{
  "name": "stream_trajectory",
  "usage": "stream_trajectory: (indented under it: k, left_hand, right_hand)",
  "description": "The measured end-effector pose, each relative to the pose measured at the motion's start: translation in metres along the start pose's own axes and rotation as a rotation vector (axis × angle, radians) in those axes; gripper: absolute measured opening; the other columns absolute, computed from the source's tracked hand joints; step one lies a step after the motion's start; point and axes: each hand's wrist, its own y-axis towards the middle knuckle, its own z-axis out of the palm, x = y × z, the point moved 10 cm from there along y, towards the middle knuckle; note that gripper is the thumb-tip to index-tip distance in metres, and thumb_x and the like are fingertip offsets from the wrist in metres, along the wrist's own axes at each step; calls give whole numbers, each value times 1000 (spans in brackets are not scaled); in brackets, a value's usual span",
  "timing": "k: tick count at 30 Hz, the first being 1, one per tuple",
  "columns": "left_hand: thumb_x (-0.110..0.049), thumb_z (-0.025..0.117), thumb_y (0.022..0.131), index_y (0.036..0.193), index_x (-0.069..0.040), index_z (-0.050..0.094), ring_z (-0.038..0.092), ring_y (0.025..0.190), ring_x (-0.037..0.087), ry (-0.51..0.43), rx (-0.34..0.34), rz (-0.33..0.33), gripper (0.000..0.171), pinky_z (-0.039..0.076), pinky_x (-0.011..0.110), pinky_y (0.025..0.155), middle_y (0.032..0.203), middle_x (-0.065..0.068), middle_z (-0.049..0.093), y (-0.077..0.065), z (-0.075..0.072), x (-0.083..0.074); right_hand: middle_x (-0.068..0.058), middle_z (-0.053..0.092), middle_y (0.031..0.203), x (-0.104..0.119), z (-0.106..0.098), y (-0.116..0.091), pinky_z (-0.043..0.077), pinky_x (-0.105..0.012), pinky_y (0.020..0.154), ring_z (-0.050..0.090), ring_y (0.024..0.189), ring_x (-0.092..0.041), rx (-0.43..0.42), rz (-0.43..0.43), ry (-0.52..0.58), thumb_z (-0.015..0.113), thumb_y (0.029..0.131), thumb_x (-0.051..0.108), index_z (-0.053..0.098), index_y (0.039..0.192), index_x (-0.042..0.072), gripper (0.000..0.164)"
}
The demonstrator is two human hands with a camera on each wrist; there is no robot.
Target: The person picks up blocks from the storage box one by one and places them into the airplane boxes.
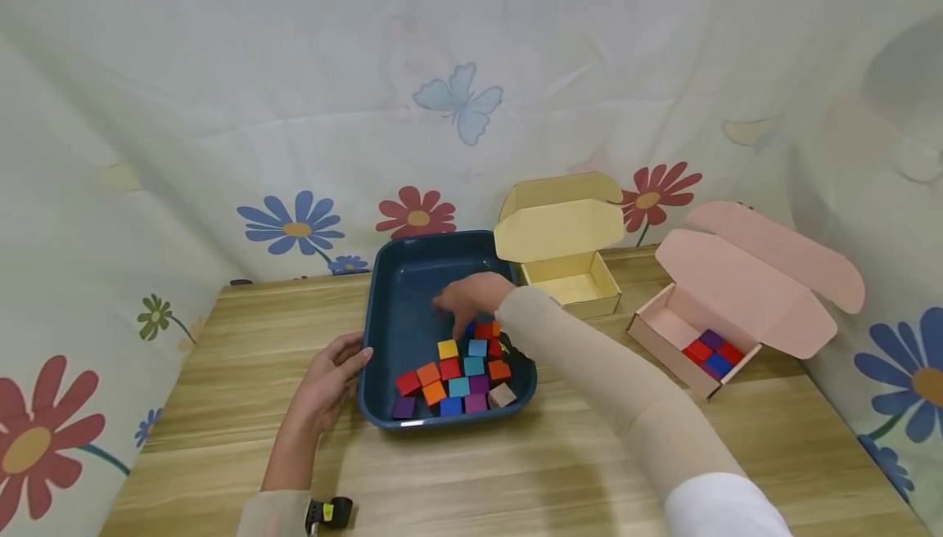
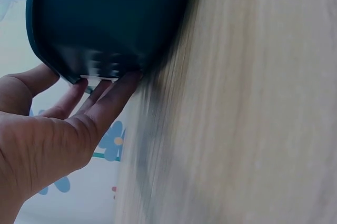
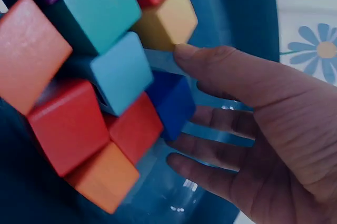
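many cubes (image 1: 458, 387) near both hands (image 1: 324, 381) (image 1: 475, 298)

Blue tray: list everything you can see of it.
The blue tray is rectangular, with rounded corners, raised walls and a rim; it looks like glossy plastic. It sits upright on the wood-look table, left of the yellow box. Multicoloured cubes lie inside, mostly toward the near end. The left grip touches its left side; the right grip reaches over its interior.

Two hands (image 1: 327, 381), one tray (image 1: 408, 300), two boxes (image 1: 593, 308), twenty-two visible cubes (image 1: 449, 368)
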Motion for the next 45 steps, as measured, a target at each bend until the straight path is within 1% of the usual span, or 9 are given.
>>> stream_trajectory:
  k: [5, 8, 11, 15, 23, 27, 33, 40, 45]
  left_hand:
    - [-19, 59, 105, 154, -4, 35, 59, 117, 22, -7, 5, 6, 57, 56, 33, 91, 154, 21, 40, 0, 1, -2]
    - [-19, 59, 105, 154, -3, 34, 59, 117, 21, -5, 5, 9, 57, 56, 33, 92, 155, 21, 39, 0, 1, -3]
    - [-18, 59, 105, 154, -3, 34, 59, 117, 21, -2, 4, 10, 57, 56, 33, 91, 154, 21, 39, 0, 2, -3]
    - [-19, 59, 105, 154, -3, 35, 58, 118, 21, 0, 1, 8, 57, 56, 32, 90, 154, 21, 40, 0, 2, -3]
    - [-19, 59, 105, 154, -3, 35, 59, 116, 20, -1, 1, 5, 57, 57, 31, 89, 154, 21, 40, 0, 1, -2]
    - [-19, 59, 105, 154, -3, 35, 59, 116, 20, 1, 6, 11, 57, 57, 32, 89, 154, 22, 40, -1, 2, -2]
    - [-19, 59, 105, 154, -3, 35, 60, 115, 20, 0, -4, 8, 57, 57, 31, 88, 153, 21, 41, 0, 0, -1]
    - [-19, 59, 105, 154, -3, 34, 60, 114, 19, -4, -4, 7, 58, 57, 30, 87, 155, 21, 39, 0, 0, 1]
    - [-20, 60, 105, 154, -4, 35, 59, 115, 18, 2, -12, 6, 57, 57, 30, 87, 154, 20, 40, 0, 0, 2]
  right_hand:
    - [1, 65, 121, 2, 4, 2, 54, -34, 90, 58, 103, -17, 20, 2, 7, 78, 92, 33, 64, 126, 19, 39]
    - [4, 66, 110, 2, 5, 2, 55, -32, 83, 59, 96, -16, 20, 0, -1, 79, 91, 27, 68, 114, 20, 26]
    - [5, 66, 104, 1, 4, 1, 55, -31, 78, 60, 92, -16, 10, 4, 6, 79, 91, 25, 71, 108, 21, 18]
    - [6, 66, 104, -1, -1, -3, 56, -30, 78, 61, 91, -14, -23, 7, 27, 78, 92, 22, 73, 109, 22, 18]
    - [4, 70, 108, -3, -16, -16, 57, -29, 81, 62, 92, -13, -93, -25, 39, 74, 95, 20, 75, 118, 18, 23]
    - [2, 71, 113, -5, -24, -22, 57, -28, 83, 64, 92, -13, -110, -27, 19, 74, 96, 20, 75, 121, 18, 25]
    - [1, 72, 115, -5, -35, -31, 57, -28, 85, 65, 91, -12, -139, -27, -30, 72, 97, 22, 75, 123, 17, 27]
    - [0, 72, 116, -9, -48, -48, 57, -27, 83, 64, 92, -13, -166, 6, -53, 72, 97, 24, 73, 126, 16, 30]
    - [-1, 73, 115, -12, -56, -62, 58, -28, 84, 66, 93, -13, -194, -17, -94, 72, 97, 25, 73, 125, 14, 30]
